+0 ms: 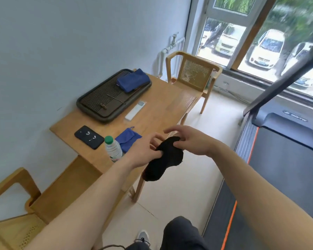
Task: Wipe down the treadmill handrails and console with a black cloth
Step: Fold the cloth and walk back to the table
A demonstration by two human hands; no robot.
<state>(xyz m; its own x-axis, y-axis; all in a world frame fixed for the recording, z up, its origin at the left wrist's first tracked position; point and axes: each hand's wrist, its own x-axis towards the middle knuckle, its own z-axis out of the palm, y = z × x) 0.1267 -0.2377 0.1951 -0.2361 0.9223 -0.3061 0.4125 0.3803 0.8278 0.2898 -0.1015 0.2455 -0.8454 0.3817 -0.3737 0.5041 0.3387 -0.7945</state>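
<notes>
A black cloth (163, 159) hangs bunched in the air beside the wooden table's front edge. My left hand (143, 150) grips its upper part from the left. Over the cloth's top end my right hand (190, 139) pinches it with thumb and fingers, the index finger lifted. The treadmill (278, 159) lies at the right: a dark belt with orange edge strips and a black upright (282, 76) slanting up toward the window. Its console is out of the frame.
The wooden table (157, 105) holds a dark slatted tray (98, 107), two blue cloths, a white remote (135, 110), a black phone (89, 137) and a green-capped bottle (113, 148). Wooden chairs stand at the far end (193, 74) and lower left. My leg and shoe show below.
</notes>
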